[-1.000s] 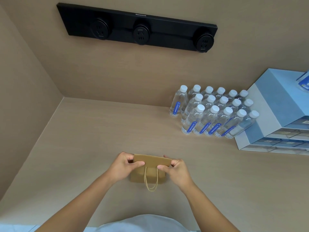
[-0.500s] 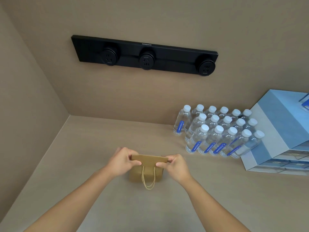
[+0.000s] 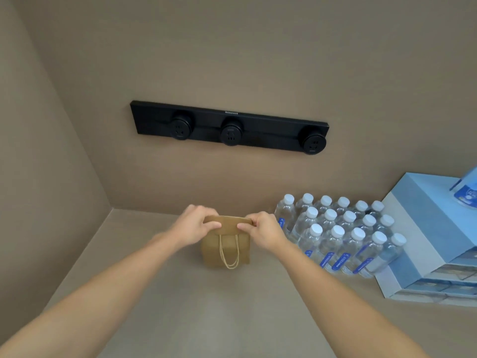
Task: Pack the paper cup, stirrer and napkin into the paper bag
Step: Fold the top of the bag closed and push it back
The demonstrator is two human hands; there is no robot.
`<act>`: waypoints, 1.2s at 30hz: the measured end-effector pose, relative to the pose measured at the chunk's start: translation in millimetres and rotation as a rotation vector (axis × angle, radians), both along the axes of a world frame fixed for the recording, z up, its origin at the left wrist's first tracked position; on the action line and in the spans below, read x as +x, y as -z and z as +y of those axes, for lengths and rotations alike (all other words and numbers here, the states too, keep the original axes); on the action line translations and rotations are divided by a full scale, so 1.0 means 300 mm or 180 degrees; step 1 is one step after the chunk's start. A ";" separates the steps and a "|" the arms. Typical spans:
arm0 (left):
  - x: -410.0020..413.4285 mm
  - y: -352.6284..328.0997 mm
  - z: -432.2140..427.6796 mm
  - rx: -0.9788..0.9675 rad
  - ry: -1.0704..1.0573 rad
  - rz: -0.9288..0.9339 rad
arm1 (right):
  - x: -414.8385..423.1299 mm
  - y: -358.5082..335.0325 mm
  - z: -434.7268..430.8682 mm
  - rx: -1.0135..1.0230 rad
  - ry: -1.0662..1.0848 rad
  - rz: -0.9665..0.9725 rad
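Observation:
A small brown paper bag stands upright on the beige counter, its top edge folded flat and its cord handle hanging down the near face. My left hand pinches the left end of the folded top. My right hand pinches the right end. Both arms are stretched forward. The paper cup, the stirrer and the napkin are not visible; the bag's inside is hidden.
Several clear water bottles with white caps stand packed just right of the bag. Stacked light-blue boxes sit at the far right. A black socket strip is on the back wall. A side wall closes the left.
Both hands have carried the bag away from me, toward the back wall and closer to the bottles. The head camera has tilted up, so the socket strip sits lower in view.

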State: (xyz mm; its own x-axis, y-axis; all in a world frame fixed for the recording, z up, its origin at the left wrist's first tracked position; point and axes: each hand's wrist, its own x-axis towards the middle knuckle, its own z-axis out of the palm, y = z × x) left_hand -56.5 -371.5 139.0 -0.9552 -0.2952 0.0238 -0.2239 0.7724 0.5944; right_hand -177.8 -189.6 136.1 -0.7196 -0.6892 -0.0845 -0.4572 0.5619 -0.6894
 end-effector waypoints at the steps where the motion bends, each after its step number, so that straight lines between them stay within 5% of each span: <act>1: -0.028 -0.028 -0.022 -0.0038 0.0024 -0.0017 | -0.023 -0.021 -0.022 -0.0026 0.0043 -0.0008; 10: -0.239 -0.103 -0.196 -0.0333 0.0121 -0.0549 | -0.194 -0.088 -0.206 0.0337 0.0226 0.0390; 25: -0.381 0.177 -0.384 -0.0402 0.0268 -0.1107 | -0.275 0.148 -0.390 0.1374 0.0088 0.0586; 36: -0.391 0.111 -0.329 -0.1566 0.0525 -0.1282 | -0.214 0.119 -0.404 0.1852 -0.0082 0.1279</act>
State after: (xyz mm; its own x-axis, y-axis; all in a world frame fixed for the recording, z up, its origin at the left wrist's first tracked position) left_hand -173.8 -470.2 105.8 -0.9493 -0.1900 -0.2505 -0.2105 0.9759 0.0575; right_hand -241.8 -310.8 100.3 -0.7564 -0.6301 -0.1756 -0.6314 0.7734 -0.0556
